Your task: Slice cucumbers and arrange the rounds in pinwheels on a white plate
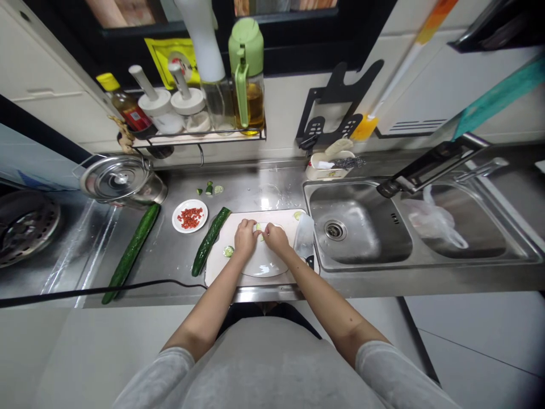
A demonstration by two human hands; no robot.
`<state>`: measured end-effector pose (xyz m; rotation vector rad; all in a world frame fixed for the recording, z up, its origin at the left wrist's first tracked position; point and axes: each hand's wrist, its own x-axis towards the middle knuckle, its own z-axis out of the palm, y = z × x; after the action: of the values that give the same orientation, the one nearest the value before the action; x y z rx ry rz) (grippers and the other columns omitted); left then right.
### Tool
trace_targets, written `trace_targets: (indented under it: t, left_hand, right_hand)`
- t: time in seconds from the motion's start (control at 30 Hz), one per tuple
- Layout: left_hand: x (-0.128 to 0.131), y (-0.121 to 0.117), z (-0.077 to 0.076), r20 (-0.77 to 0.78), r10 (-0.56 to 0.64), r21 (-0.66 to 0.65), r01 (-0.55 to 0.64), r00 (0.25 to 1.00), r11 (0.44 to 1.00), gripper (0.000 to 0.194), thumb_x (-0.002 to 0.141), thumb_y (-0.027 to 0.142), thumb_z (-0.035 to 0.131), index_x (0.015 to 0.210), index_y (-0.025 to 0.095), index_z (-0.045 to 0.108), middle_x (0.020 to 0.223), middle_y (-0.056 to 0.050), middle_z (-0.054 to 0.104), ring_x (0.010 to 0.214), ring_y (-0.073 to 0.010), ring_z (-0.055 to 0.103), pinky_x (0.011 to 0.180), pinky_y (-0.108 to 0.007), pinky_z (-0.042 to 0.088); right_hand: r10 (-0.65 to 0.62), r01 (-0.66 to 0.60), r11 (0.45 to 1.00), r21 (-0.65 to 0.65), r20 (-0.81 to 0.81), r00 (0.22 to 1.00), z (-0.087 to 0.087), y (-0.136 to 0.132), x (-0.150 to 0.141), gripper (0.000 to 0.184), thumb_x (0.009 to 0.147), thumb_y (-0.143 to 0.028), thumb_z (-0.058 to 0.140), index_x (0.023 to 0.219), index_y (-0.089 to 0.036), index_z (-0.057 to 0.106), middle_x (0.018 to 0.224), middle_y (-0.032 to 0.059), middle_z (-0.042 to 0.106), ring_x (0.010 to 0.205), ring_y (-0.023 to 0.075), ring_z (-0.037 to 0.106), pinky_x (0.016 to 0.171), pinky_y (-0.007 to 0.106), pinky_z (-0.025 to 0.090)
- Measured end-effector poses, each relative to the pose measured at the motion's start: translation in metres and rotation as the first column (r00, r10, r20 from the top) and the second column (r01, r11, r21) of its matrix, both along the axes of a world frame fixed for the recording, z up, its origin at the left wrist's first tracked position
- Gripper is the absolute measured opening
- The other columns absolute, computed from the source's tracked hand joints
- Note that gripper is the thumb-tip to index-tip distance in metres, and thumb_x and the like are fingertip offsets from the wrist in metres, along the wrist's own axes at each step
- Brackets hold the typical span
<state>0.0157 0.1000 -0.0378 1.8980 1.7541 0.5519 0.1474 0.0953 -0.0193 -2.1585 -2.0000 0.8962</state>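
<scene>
Cucumber slices [259, 228] pinched between both hands over a white plate [264, 266]

Left hand [246, 237] and right hand [276, 237] meet fingertip to fingertip on thin pale-green rounds, seemingly laying them on the smooth plate; next placement wants a light, precise grip; pale cutting board [221, 258] beneath; glossy whole cucumber [209, 241] alongside; beyond, small dish of chopped red chilli [189, 217] on steel counter [170, 255].

The steel counter [179, 255] bears a cutting board [221, 258], two cucumbers [131, 253], a chilli dish [189, 216] and a pot [121, 180].
</scene>
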Motion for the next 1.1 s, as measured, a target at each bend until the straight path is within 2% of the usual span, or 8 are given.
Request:
trace_targets:
  t: [0.13, 0.47, 0.8, 1.1]
  left_hand:
    - [-0.001, -0.001, 0.0, -0.014, -0.032, 0.016, 0.032, 0.999, 0.999, 0.02, 0.082, 0.021, 0.061, 0.102, 0.019, 0.064, 0.103, -0.009, 0.056, 0.101, -0.0247, 0.052, 0.09, -0.035, 0.04]
    - [0.001, -0.003, 0.004, -0.075, -0.036, 0.029, 0.039, 0.996, 0.999, 0.023, 0.084, 0.023, 0.06, 0.106, 0.02, 0.064, 0.105, -0.008, 0.057, 0.102, -0.0228, 0.052, 0.089, -0.033, 0.042]
    - [0.001, -0.002, 0.005, -0.112, -0.029, 0.017, 0.031, 0.993, 0.999, 0.023, 0.084, 0.027, 0.062, 0.106, 0.022, 0.065, 0.106, -0.007, 0.057, 0.101, -0.0221, 0.053, 0.088, -0.032, 0.043]
    - [0.001, -0.004, 0.004, -0.089, -0.022, 0.027, 0.025, 0.996, 0.999, 0.023, 0.083, 0.026, 0.062, 0.105, 0.022, 0.065, 0.105, -0.008, 0.058, 0.101, -0.0231, 0.053, 0.087, -0.033, 0.043]
  right_hand:
    - [0.015, -0.015, 1.0, -0.011, 0.006, 1.0, 0.001, -0.001, 0.0, 0.019, 0.092, -0.025, 0.045, 0.102, -0.015, 0.058, 0.092, 0.0122, 0.068, 0.086, 0.0223, 0.062, 0.065, 0.027, 0.036]
    - [0.071, -0.069, 0.997, -0.029, 0.048, 0.996, 0.009, -0.007, 0.0, 0.024, 0.096, -0.032, 0.04, 0.109, -0.017, 0.053, 0.094, 0.0106, 0.067, 0.087, 0.0224, 0.062, 0.066, 0.027, 0.036]
    - [0.181, -0.18, 0.984, -0.018, 0.106, 0.978, 0.006, -0.017, 0.0, 0.028, 0.097, -0.026, 0.031, 0.118, -0.019, 0.048, 0.096, 0.0087, 0.068, 0.089, 0.0212, 0.062, 0.067, 0.026, 0.036]
    - [0.205, -0.208, 0.978, 0.017, 0.115, 0.972, 0.006, -0.019, 0.0, 0.028, 0.096, -0.025, 0.033, 0.117, -0.019, 0.051, 0.096, 0.0091, 0.068, 0.088, 0.0211, 0.061, 0.068, 0.026, 0.037]
